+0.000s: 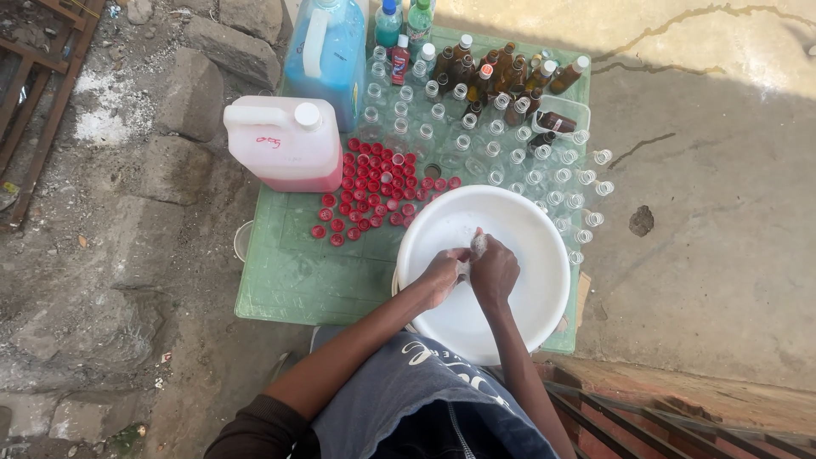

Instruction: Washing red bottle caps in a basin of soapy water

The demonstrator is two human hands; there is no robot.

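Both my hands are inside a large white basin [535, 246] on a green table [293, 276]. My right hand [495, 270] grips a small clear bottle [479, 244] whose top sticks out above my fingers. My left hand [444, 274] is closed against the bottle's lower end, touching the right hand. Several red caps [370, 191] lie spread on the table left of the basin. Several empty clear bottles [510, 157] stand behind the basin.
A white jug with pink liquid [285, 143] lies at the table's back left, a blue jug [327, 55] behind it. Brown bottles [510, 72] and a clear tub [565, 115] stand at the back. Stone blocks [191, 93] lie left; concrete floor is to the right.
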